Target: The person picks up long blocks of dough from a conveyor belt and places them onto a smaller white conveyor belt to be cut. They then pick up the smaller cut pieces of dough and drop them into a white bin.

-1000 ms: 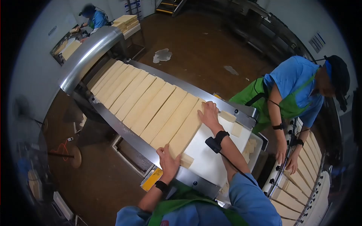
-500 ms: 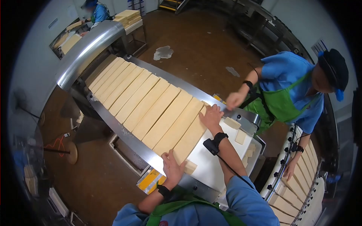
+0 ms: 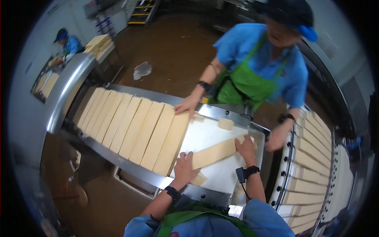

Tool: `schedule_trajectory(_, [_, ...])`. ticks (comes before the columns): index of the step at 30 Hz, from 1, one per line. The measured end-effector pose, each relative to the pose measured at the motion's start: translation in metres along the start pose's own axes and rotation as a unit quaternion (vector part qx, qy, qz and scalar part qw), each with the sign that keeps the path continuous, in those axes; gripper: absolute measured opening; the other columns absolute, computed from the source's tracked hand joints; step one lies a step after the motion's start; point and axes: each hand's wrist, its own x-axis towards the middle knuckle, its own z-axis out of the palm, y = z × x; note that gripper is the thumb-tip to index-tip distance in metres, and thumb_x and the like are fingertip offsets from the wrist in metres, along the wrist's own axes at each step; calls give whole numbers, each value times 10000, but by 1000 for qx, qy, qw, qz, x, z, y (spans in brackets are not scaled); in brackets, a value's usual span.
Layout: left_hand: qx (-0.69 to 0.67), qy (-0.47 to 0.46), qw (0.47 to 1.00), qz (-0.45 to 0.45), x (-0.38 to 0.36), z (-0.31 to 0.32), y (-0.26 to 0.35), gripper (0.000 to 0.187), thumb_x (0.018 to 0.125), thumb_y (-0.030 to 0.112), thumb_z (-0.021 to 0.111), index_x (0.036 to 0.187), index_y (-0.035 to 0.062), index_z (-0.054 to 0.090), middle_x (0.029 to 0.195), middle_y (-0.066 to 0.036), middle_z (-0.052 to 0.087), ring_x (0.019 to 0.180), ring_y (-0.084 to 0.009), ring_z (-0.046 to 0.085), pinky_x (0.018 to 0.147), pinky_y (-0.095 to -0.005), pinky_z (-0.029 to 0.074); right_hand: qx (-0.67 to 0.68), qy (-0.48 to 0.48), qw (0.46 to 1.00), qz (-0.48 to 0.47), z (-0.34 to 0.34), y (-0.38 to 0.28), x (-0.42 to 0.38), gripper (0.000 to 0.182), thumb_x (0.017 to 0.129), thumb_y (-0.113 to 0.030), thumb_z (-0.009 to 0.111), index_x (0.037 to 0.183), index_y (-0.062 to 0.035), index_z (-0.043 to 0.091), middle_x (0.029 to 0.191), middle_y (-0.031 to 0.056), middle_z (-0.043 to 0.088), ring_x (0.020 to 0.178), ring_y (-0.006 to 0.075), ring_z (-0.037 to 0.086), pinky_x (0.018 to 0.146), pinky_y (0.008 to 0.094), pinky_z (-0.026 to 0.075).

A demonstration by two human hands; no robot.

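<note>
Between my two hands lies a long pale dough strip (image 3: 215, 152), set apart from the row on the white surface (image 3: 197, 136). My left hand (image 3: 184, 169) grips its left end, and my right hand (image 3: 245, 148) is closed round its right end. A small dough piece (image 3: 198, 179) lies beside my left hand. Further left, several strips (image 3: 134, 126) stand side by side on the conveyor. A co-worker's hand (image 3: 188, 104) touches the far end of the nearest strip in that row. Another small piece (image 3: 226, 124) rests near the far edge.
A co-worker (image 3: 252, 67) stands across the conveyor, the other hand (image 3: 278, 136) close to my right. A second conveyor (image 3: 312, 166) with several strips runs at the right. The metal hood (image 3: 71, 89) arches over the far left end. Another person (image 3: 71, 45) works behind it.
My hands have left the row's end and now hold a separate strip further right. The co-worker has leaned in and put a hand on the row. The camera view has shifted.
</note>
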Motion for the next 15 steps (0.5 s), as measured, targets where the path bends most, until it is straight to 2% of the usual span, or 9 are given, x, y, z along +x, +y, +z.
schedule_trajectory(1, [11,-31,999,-24,4,1,4,892,689,321,905,1441,127,466,1363,-209,472,1206,-419,565,946,-509,536,20,72,996,-45,12,16,-4,585,891,-366,742,1264,57,584,1188,282,691,1134,432,662,947,488,531])
schedule_trajectory(2, [49,-58,996,-55,4,4,8,912,675,331,900,1445,130,456,1385,-210,482,1188,-421,584,955,-511,534,15,34,995,-91,34,35,-1,599,891,-383,741,1264,58,581,1169,280,688,1112,435,661,952,501,523])
schedule_trajectory(3, [59,-72,995,-27,4,11,9,912,675,331,900,1445,130,456,1385,-210,482,1188,-421,584,955,-511,534,11,-2,991,-133,47,49,1,614,892,-401,740,1264,60,578,1149,278,685,1091,437,660,957,514,516])
schedule_trajectory(5, [46,7,998,-35,9,28,7,913,651,304,897,1430,103,467,1368,-219,499,1207,-439,570,1013,-512,503,-49,72,996,6,29,2,-13,625,894,-430,735,1267,48,587,1107,265,681,1065,433,653,953,515,505])
schedule_trajectory(6, [22,11,999,-23,11,35,3,905,645,295,896,1420,89,475,1360,-223,504,1230,-445,548,1043,-518,477,40,44,998,32,14,-4,-19,667,890,-467,734,1280,54,588,1117,274,674,1072,433,651,955,515,499])
schedule_trajectory(7, [-3,10,1000,-9,13,41,-3,897,639,285,894,1409,76,483,1351,-226,509,1254,-451,527,1073,-525,451,31,75,996,36,17,-1,-28,681,886,-475,738,1278,60,585,1177,294,654,1117,443,632,983,526,480])
schedule_trajectory(10, [40,90,992,74,-1,50,5,839,645,227,890,1375,55,514,1369,-239,503,1259,-448,511,1076,-512,437,18,188,982,5,3,12,-62,644,890,-428,711,1283,60,558,1084,261,581,1050,425,564,976,520,439])
schedule_trajectory(11, [60,117,988,76,-4,54,15,808,661,195,881,1372,59,521,1376,-239,498,1248,-446,516,1064,-503,446,58,153,985,48,-17,15,-78,655,892,-399,716,1346,38,535,1242,251,581,1178,429,536,1038,520,416])
schedule_trajectory(15, [18,132,978,161,-29,58,81,741,710,126,842,1381,67,535,1381,-231,484,1252,-445,515,1070,-495,442,145,308,935,103,-89,56,-146,622,885,-322,737,1341,48,532,1242,260,575,1197,451,523,1045,541,411])
